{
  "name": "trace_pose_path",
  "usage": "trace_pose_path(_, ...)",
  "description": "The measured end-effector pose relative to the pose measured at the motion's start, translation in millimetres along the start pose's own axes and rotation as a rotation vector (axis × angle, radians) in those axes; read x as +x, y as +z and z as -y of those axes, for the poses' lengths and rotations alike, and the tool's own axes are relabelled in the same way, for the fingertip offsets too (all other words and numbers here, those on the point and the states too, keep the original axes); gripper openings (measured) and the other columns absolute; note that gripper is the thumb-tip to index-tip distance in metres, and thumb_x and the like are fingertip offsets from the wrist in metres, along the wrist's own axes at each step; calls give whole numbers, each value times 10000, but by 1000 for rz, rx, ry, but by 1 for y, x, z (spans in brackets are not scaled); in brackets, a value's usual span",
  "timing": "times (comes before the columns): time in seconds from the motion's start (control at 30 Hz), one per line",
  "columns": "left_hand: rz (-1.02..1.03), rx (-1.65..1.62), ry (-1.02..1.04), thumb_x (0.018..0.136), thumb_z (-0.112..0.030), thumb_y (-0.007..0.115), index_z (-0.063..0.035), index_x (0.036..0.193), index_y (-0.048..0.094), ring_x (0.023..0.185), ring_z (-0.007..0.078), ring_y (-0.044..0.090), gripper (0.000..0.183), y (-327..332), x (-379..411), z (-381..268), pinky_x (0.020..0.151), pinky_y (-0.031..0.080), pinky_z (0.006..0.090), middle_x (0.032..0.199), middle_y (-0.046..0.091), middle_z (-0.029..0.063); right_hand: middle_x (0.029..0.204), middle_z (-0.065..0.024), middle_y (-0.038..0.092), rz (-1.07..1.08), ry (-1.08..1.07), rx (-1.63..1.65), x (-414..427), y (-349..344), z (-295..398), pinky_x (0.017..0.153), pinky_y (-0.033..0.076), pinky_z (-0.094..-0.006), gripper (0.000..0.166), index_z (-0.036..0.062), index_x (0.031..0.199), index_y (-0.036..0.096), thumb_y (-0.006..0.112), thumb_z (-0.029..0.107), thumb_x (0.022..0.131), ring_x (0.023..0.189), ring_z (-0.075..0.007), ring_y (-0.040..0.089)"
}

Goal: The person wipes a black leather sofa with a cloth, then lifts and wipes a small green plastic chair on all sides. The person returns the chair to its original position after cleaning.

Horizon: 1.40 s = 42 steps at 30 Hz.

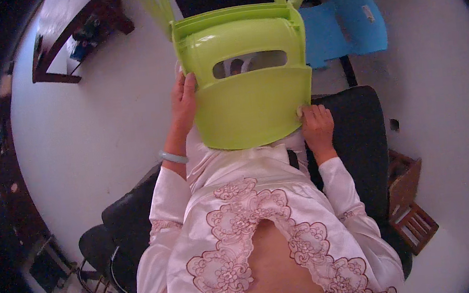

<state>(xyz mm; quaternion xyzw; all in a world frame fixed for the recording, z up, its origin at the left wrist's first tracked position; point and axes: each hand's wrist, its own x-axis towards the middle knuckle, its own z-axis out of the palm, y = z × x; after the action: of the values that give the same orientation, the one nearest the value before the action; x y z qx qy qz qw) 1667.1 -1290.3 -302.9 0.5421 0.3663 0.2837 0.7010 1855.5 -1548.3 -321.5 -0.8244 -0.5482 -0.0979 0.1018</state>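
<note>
A lime-green plastic chair (pixel 254 109) rests against my lap, its broad smooth panel towards me and its legs pointing away past the upper edge of the view. A long rounded slot runs across the panel. My left hand (pixel 183 92) grips the chair's left edge below the slot, thumb on the near face and fingers mostly hidden behind. Lower down, my right hand (pixel 317 124) holds the right edge near the panel's rounded corner, with curled fingers. The far ends of the green legs are out of view.
Beyond my right hand a blue plastic chair or chair part (pixel 333 29) stands on the pale floor (pixel 109 107). Black padded seating (pixel 352 128) is beneath and beside me. A dark wooden table (pixel 59 57) is at the upper left, and a slatted wooden piece (pixel 415 225) at the right.
</note>
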Motion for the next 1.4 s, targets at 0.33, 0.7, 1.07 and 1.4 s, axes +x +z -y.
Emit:
trace_pose_path(0.33,0,39,60,958,-221,367,21,1269,397,1040,126,481,395,-7,6,11,903,385,262,1173,510,60,847,-142,487,-215,353,157,41,18,17,675,440,-395,131,10,847,513,514,-12,718,795,-328,511)
trace_pose_path(0.7,-6,47,22,959,-233,371,-10,1296,386,1047,113,473,404,-3,0,2,903,382,248,1189,507,43,812,-119,558,-312,483,657,76,-3,35,668,456,-330,83,10,836,554,566,58,769,756,-262,557)
trace_pose_path(1.07,28,166,47,953,-211,363,21,1249,419,951,108,481,381,-4,-1,-4,840,394,251,1090,547,55,849,-22,591,-282,760,1568,94,-25,34,658,468,-217,122,38,921,575,572,23,800,728,-88,561)
trace_pose_path(1.4,-4,164,25,956,-215,354,18,1212,458,958,115,492,362,-8,-3,0,840,396,249,1079,555,50,910,-126,565,-370,413,507,108,-33,37,755,458,-341,263,21,950,577,544,-66,704,851,-294,558)
